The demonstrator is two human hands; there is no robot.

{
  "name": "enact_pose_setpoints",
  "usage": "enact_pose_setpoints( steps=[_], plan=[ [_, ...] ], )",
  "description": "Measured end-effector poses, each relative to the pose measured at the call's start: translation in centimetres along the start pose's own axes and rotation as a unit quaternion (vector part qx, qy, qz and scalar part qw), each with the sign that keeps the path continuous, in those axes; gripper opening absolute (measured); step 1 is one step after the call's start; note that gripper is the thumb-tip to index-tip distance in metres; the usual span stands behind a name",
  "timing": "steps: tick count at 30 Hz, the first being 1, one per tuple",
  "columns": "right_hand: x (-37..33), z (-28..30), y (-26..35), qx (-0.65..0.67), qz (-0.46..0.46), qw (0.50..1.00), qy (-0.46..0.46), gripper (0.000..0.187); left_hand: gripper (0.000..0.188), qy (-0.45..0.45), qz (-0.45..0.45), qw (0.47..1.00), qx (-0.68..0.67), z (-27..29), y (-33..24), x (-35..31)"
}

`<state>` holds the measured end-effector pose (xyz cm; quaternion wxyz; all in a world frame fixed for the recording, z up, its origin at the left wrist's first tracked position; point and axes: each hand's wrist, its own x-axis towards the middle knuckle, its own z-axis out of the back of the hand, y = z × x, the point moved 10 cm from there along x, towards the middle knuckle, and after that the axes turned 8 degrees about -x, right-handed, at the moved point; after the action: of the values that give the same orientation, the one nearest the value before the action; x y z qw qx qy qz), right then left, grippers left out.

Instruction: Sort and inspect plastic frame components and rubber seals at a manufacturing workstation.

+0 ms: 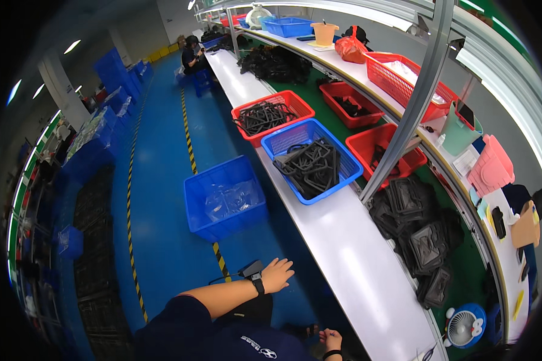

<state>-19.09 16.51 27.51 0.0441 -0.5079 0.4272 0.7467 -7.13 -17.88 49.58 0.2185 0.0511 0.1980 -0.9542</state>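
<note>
My left hand is stretched out over the floor beside the white bench, fingers apart and holding nothing. A dark strap with a small black box is round that wrist. My right hand is low, close to the near end of the bench, with its fingers curled in. What it holds, if anything, is too small to make out. A blue basket of black frame-like plastic parts stands on the bench ahead. Behind it a red basket holds more black parts.
A blue bin with clear plastic bags stands on the floor to the left. Black moulded pieces are piled right of the bench, near a metal post and a small blue fan. Another person sits far off.
</note>
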Motion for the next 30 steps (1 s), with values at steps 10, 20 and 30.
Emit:
enact_pose_setpoints(
  steps=[10, 20, 30],
  plan=[
    [22.4, -7.9, -14.7, 0.681, -0.152, 0.717, 0.014, 0.051, 0.061, -0.076, -0.093, 0.993, -0.018, -0.5, 6.0, 14.7],
    [18.4, -18.0, -16.0, 0.658, -0.206, 0.720, -0.077, 0.047, 0.054, -0.081, -0.095, 0.992, -0.012, -1.0, 6.8, 19.7],
    [16.4, -24.2, -21.0, 0.622, -0.245, 0.726, -0.162, 0.043, 0.050, -0.064, -0.115, 0.991, 0.028, -2.4, 5.7, 20.1]
  ],
)
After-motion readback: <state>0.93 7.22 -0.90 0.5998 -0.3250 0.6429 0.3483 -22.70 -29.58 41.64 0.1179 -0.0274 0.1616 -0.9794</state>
